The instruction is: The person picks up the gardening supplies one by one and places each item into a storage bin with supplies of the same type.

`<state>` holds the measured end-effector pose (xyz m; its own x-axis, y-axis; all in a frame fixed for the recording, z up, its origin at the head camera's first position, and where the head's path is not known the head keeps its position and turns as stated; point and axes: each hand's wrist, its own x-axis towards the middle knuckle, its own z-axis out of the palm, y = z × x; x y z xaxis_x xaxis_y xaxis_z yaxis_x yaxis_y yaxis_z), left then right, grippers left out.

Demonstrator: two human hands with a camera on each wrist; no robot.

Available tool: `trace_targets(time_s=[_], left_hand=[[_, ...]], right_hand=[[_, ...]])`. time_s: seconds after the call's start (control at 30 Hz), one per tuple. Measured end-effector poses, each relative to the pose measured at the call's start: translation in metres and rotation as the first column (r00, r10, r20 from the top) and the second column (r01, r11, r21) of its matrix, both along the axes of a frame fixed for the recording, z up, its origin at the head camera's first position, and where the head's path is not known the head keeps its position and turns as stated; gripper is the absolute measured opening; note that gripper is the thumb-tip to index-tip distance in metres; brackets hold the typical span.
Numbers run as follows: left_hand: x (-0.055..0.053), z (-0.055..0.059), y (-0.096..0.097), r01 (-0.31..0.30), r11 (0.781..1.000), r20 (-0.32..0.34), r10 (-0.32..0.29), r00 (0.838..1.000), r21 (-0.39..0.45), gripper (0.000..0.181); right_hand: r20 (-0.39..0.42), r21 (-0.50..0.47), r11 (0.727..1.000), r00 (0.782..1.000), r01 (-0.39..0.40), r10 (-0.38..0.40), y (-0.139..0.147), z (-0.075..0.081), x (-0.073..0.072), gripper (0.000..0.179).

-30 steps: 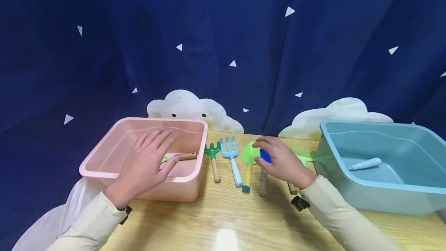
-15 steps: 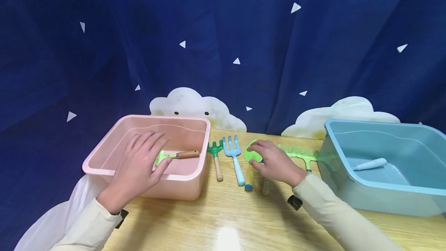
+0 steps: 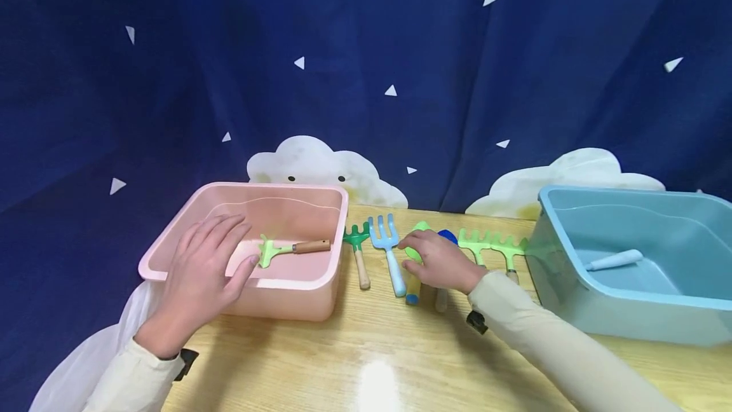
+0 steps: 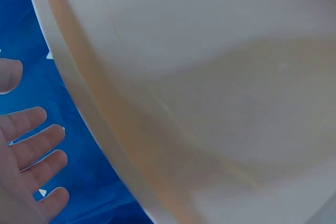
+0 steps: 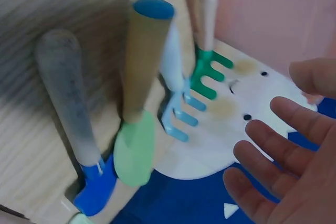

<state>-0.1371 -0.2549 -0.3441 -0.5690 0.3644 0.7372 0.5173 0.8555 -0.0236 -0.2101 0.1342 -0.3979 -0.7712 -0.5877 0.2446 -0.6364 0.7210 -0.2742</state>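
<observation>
My left hand (image 3: 197,278) hovers over the pink bin (image 3: 274,304) with fingers spread and nothing in them. Inside that bin lies a light green hand rake (image 3: 311,246) with a brown handle. Over the row of garden tools, my right hand (image 3: 440,262) hangs with loosely bent fingers, empty in the right wrist view. It partly covers a light green trowel (image 5: 147,61) with a yellow, blue-ended handle. Beside the trowel lies a blue-headed shovel (image 5: 68,98) with a greyish wooden handle. A light blue fork (image 3: 394,272) and a dark green rake (image 3: 360,266) lie left of them.
Two light green rakes (image 3: 474,243) lie side by side right of the hand. A blue bin (image 3: 623,316) stands at the right, holding a tool with a light blue handle (image 3: 614,260). Behind the wooden table (image 3: 320,361) hangs a navy curtain (image 3: 343,30) with white cloud shapes.
My right hand has moved left and lower over the trowel, uncovering the light green rakes. The left hand has drifted left, showing more of the rake in the pink bin. The head view shifts slightly.
</observation>
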Motion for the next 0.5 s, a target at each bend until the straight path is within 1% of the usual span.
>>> trace_targets(time_s=[0.13, 0.27, 0.5], left_hand=[[0.001, -0.004, -0.006, -0.008, 1.000, 0.005, 0.008, 1.000, -0.003, 0.052], [0.002, -0.008, -0.008, -0.012, 1.000, 0.008, 0.012, 1.000, -0.009, 0.052], [0.008, -0.013, -0.010, -0.022, 1.000, 0.023, 0.022, 0.999, -0.012, 0.052]], right_hand=[[0.044, 0.020, 1.000, 0.999, -0.015, 0.014, -0.009, -0.007, -0.001, 0.030], [0.057, 0.040, 0.999, 0.998, -0.018, 0.016, -0.014, -0.006, -0.002, 0.031], [0.088, 0.064, 0.998, 0.996, -0.014, 0.009, -0.020, -0.003, -0.006, 0.032]])
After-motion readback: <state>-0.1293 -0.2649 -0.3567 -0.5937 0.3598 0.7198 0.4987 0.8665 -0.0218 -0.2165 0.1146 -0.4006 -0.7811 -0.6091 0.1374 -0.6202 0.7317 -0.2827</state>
